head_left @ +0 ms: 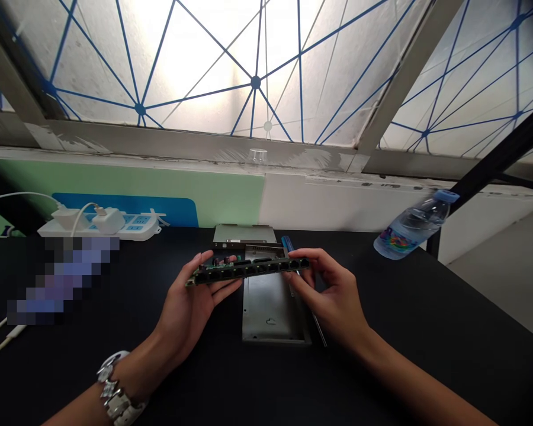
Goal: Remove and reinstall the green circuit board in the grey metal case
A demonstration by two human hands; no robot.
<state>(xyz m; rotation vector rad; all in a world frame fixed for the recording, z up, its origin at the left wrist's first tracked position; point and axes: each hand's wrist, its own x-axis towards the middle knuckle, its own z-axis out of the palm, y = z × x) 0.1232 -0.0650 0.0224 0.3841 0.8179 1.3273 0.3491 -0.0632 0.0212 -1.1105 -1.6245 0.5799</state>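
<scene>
A green circuit board point(253, 270) with a row of black network ports along its near edge is held up over the table, ports facing me. My left hand point(190, 299) supports its left end from beneath, fingers behind and under it. At the right end, my right hand point(331, 287) pinches the board between thumb and fingers. Below lies an open grey metal case tray point(273, 313), partly hidden by the board. Behind it stands a second metal case part point(244, 232). A screwdriver-like tool with a blue handle point(286, 242) lies along the tray's right side, partly covered by my right hand.
A white power strip point(146, 228) with plugged-in chargers lies at the back left. A water bottle point(415, 225) leans at the back right near a black metal post point(493, 168). White cables point(15, 331) run along the left of the black table point(195, 384).
</scene>
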